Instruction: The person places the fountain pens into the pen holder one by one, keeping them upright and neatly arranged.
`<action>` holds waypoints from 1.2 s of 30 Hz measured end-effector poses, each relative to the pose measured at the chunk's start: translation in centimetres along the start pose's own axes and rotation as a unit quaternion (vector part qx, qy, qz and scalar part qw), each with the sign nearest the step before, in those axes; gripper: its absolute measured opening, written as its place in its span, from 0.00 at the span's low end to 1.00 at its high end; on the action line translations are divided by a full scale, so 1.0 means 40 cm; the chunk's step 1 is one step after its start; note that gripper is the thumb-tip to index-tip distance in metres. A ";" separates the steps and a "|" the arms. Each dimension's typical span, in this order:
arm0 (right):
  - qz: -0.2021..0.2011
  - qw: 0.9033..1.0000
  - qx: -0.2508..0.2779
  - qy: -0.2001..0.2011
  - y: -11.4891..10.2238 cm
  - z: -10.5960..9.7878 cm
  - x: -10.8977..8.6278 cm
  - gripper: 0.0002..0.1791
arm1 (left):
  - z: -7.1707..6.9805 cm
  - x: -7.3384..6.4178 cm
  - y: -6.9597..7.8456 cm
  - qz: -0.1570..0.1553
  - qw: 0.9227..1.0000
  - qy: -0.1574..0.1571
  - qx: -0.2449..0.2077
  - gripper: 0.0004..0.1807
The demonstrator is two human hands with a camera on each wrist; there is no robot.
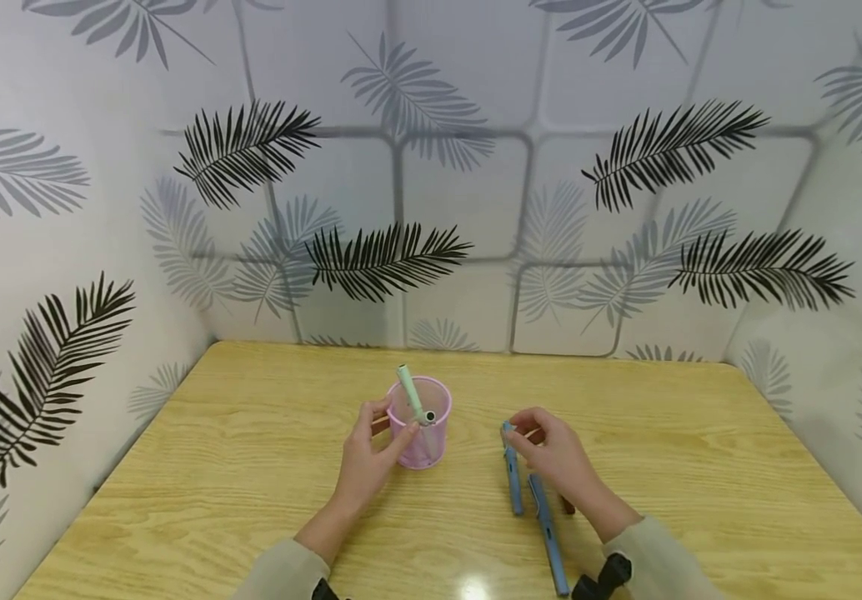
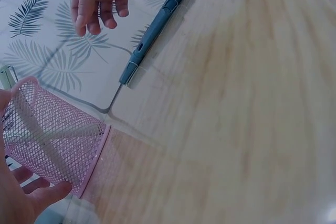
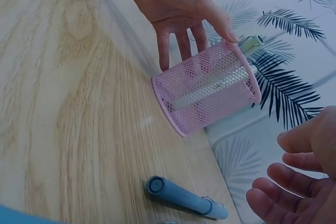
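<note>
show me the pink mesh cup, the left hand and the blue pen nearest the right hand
Pink mesh cup (image 3: 218,107), right wrist view: its side wall.
Left hand (image 1: 367,456), head view: back of the hand.
Blue pen (image 1: 513,477), head view: its shaft.

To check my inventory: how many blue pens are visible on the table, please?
2: one blue pen is beside the right hand, the second blue pen near the right sleeve. More may be hidden there.

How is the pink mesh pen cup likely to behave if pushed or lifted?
The pink mesh pen cup is probably light for its size, given its thin, open mesh. Its flat base suggests sliding rather than tipping under a low push. The light-green pens slanting inside look loose, so they may shift.
</note>
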State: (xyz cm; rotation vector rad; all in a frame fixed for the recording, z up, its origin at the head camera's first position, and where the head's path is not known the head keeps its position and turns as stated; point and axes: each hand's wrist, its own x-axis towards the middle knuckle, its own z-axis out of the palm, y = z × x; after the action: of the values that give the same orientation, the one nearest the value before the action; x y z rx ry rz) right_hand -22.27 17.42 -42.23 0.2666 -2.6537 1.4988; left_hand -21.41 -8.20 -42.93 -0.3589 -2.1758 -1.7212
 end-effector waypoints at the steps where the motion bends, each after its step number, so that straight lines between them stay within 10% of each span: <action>1: 0.001 1.000 -0.001 0.000 0.002 -0.004 -0.002 0.12 | 0.000 -0.001 0.001 -0.002 1.000 -0.001 0.000 0.23; 36: 0.047 0.995 -0.084 -0.014 0.066 -0.137 -0.099 0.14 | 0.001 0.000 0.008 0.000 1.000 0.003 0.012 0.23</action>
State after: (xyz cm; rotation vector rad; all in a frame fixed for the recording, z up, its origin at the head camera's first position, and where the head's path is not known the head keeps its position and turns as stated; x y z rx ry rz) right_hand -18.95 23.90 -42.25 0.1540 -2.8296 1.2932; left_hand -21.27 -8.10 -42.66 -0.3461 -2.1910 -1.6920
